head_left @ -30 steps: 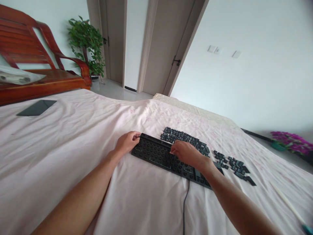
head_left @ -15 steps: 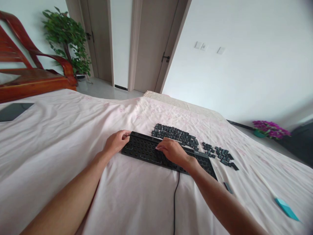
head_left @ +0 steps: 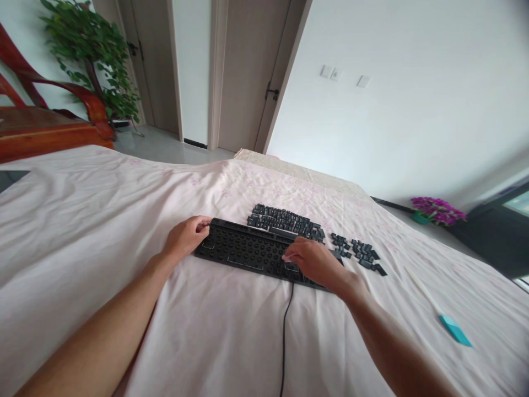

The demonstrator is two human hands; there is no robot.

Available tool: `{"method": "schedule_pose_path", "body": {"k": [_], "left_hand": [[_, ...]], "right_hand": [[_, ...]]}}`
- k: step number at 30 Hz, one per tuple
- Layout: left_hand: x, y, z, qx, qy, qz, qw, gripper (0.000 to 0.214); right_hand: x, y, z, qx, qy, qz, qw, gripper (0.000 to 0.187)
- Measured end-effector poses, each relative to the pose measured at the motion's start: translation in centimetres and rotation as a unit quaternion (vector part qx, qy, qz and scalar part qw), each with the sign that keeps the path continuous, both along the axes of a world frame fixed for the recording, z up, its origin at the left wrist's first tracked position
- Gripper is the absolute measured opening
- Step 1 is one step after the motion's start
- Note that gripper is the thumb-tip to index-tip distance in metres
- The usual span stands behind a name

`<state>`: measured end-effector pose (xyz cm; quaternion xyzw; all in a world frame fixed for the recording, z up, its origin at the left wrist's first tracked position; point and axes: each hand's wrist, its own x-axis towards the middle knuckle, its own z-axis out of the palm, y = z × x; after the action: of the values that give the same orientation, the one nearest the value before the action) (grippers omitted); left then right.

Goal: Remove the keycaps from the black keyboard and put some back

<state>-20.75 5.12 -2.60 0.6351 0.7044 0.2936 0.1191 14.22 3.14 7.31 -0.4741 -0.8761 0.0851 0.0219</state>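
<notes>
Running toward the body between the forearms, a cable (head_left: 285, 331) came from under the near edge of the keyboard (head_left: 243, 245); slack in it seemed wise, so that no tug would turn the board. Well out to the right of the right hand, a teal-ended stick (head_left: 454, 330) lay on the sheet (head_left: 206, 325).

The keyboard lay between the hands and partly under the right one, its small round posts bare. The left hand (head_left: 188, 236) was curled at the far left corner; whether it gripped the edge could not be told. A firm downward hold there would probably serve best, as the cloth beneath looked soft. The right hand (head_left: 309, 259) reached over the board's right half, fingertips drawn together low over the posts; whether they pinched anything was too small to tell. Light, upright contact seemed the safest handling, since sideways force might strain a post or one of the pale outlines.

Just beyond both hands sat a block of keycaps (head_left: 289, 221), with two loose clusters (head_left: 363, 252) past the right hand; their order looked worth guarding from a sleeve or wrist. Pale specks on some caps suggested lettering, but none could be read, and no brand showed.
</notes>
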Motion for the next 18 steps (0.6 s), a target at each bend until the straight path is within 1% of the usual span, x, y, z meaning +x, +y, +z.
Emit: {"method": "schedule_pose_path", "body": {"k": [2, 3, 5, 8, 11, 13, 16, 18], "left_hand": [[0.0, 0.0, 0.0, -0.002, 0.002, 0.002, 1.0, 0.034], [0.0, 0.0, 0.1, -0.004, 0.002, 0.003, 1.0, 0.034], [0.1, 0.0, 0.1, -0.009, 0.001, 0.003, 1.0, 0.035], [0.1, 0.0, 0.1, -0.012, -0.001, -0.005, 1.0, 0.035], [-0.1, 0.2, -0.1, -0.011, 0.002, -0.003, 1.0, 0.036], [-0.2, 0.3, -0.3, -0.012, 0.005, 0.003, 1.0, 0.036], [-0.3, 0.5, -0.7, -0.01, 0.003, -0.002, 1.0, 0.036], [-0.4, 0.6, -0.9, -0.01, -0.002, -0.005, 1.0, 0.036]], "right_hand": [[-1.6, -0.7, -0.7, -0.021, 0.069, 0.036, 0.997, 0.026], [-2.3, -1.0, -1.1, -0.028, 0.087, 0.045, 0.995, 0.026], [-3.2, -1.4, -1.8, -0.032, 0.099, 0.048, 0.993, 0.027], [-3.0, -1.5, -2.3, -0.033, 0.089, 0.043, 0.995, 0.028], [-1.4, -1.8, -2.2, -0.038, 0.081, 0.037, 0.995, 0.029], [0.2, -2.0, -1.9, -0.041, 0.079, 0.021, 0.996, 0.029], [2.9, -2.0, -1.1, -0.047, 0.047, -0.013, 0.998, 0.027], [4.8, -1.4, -0.4, -0.02, 0.028, -0.053, 0.998, 0.024]]}}
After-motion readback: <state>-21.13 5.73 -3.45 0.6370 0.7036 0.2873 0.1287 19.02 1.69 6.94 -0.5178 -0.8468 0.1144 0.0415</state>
